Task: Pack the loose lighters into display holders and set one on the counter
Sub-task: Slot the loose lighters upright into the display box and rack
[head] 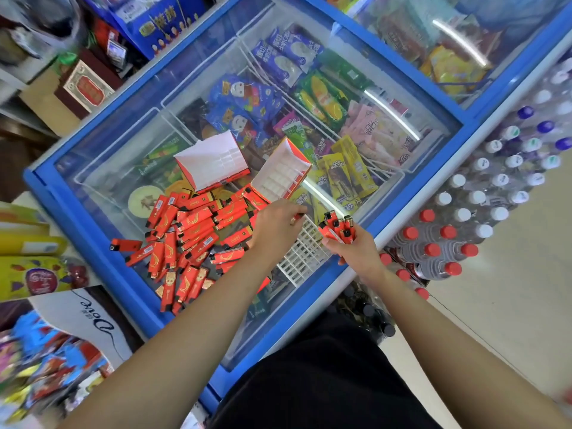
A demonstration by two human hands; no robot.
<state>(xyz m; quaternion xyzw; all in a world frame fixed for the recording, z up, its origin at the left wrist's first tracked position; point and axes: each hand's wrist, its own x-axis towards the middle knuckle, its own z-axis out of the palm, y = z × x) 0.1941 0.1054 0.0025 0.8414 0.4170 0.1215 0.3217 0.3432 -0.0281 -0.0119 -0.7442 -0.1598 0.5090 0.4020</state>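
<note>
Lighters (188, 233): flat red rectangles heaped on glass lid (123, 168).
Left hand (274, 224): I pinch one lighter (298, 216).
Right hand (356, 252): I grip a black-capped bundle (337, 229).
Grid tray (305, 252): white plastic, square cells.

Head-worn view, steeply down, close over freezer (43, 184)

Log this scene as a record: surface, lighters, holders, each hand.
surface: glass freezer lid, ice creams visible beneath
loose lighters: red pile on the lid, left of the hands
display holders: two, open, white slots showing; left holder, right holder
white grid insert: flat on the lid, between the hands
left hand: pinches a single lighter above the insert
right hand: grips a bunch of lighters
</note>
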